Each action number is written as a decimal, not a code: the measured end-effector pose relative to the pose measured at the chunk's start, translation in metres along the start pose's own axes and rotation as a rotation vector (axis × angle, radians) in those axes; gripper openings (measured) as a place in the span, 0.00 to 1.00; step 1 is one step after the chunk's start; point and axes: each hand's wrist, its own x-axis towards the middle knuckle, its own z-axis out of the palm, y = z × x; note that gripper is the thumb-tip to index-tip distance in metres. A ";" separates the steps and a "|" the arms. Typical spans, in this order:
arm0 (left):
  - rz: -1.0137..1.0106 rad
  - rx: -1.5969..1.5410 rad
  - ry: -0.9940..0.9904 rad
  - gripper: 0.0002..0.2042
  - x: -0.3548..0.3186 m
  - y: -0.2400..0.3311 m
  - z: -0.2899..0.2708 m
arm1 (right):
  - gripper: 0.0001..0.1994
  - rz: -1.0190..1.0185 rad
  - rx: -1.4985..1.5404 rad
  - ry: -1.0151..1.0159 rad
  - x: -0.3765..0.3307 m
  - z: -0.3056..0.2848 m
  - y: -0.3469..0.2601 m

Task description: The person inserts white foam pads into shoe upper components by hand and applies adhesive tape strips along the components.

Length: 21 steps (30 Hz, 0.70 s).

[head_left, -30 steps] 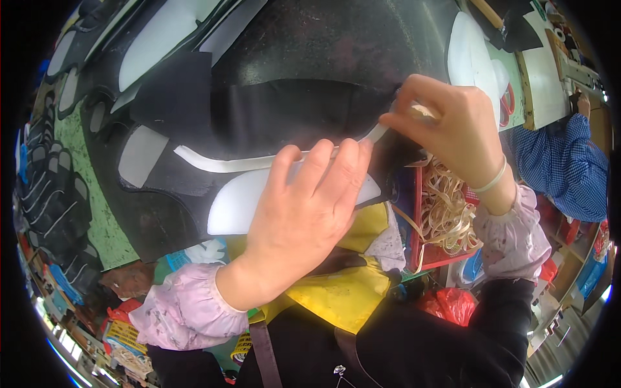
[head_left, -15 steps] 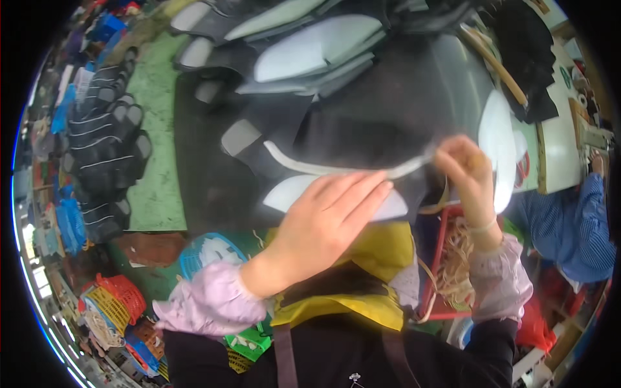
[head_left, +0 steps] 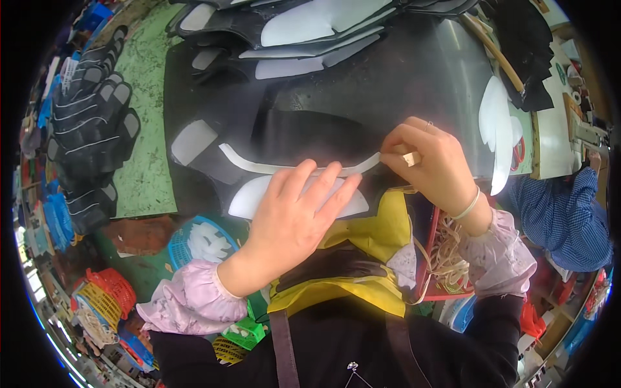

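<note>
A narrow white strip (head_left: 251,165) lies in a shallow curve along the edge of a black cut piece (head_left: 220,176) with a grey patch (head_left: 195,143) at its left end. My left hand (head_left: 291,210) rests flat with fingers spread, its fingertips on the strip's middle. Beneath that hand, a white curved panel (head_left: 248,196) is partly covered. My right hand (head_left: 432,161) pinches the strip's right end between thumb and fingers. A short tan tab (head_left: 411,158) sticks out from those fingers.
Black pieces with white panels (head_left: 304,26) are stacked at the far side. More black pieces (head_left: 97,129) overlap at left on the green tabletop (head_left: 152,129). White panels (head_left: 495,129) and a wooden stick (head_left: 498,55) lie right. A red basket (head_left: 430,258) holds tan strips; a co-worker's blue sleeve (head_left: 556,220) is beyond.
My right hand has moved left and lower its fingers close to the work, still gripping the strip's end. My left hand has shifted slightly left and spread its fingers.
</note>
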 end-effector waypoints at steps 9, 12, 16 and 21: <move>-0.024 0.093 0.028 0.29 -0.007 -0.001 0.005 | 0.09 0.100 0.024 0.351 0.016 0.020 0.023; -0.115 -0.008 0.058 0.29 -0.018 -0.016 -0.016 | 0.07 0.284 0.472 0.336 0.012 -0.024 0.021; -0.391 0.266 0.349 0.29 -0.060 -0.067 -0.083 | 0.04 0.299 0.504 0.414 -0.022 -0.046 0.049; -0.674 0.506 0.343 0.28 -0.111 -0.157 -0.100 | 0.10 0.246 0.488 0.288 -0.022 -0.044 0.040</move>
